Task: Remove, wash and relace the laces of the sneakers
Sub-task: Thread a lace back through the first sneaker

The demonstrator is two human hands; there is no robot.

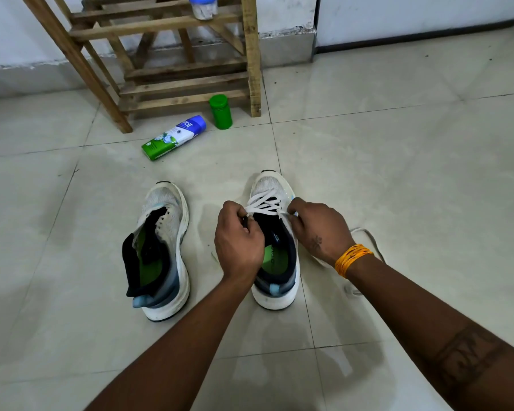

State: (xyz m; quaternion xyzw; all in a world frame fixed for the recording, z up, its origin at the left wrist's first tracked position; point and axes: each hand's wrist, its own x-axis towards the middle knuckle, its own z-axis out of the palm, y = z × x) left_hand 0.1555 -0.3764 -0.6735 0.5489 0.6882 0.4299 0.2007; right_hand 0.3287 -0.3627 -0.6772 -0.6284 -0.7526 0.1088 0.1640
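White lace [263, 204] pinched between both hands' fingers [294, 207] over sneaker [275, 241].

White sneakers [275, 241] w/ green insoles – green jar [220, 111], orange wristband [352, 259].

Two white mesh sneakers, green insoles, upright on floor, toes pointed away. Left sneaker [161, 250]: unlaced, tongue flopped out. Right sneaker [275, 241]: white lace [263, 204] crisscrossed through front eyelets, loose end trailed at right.
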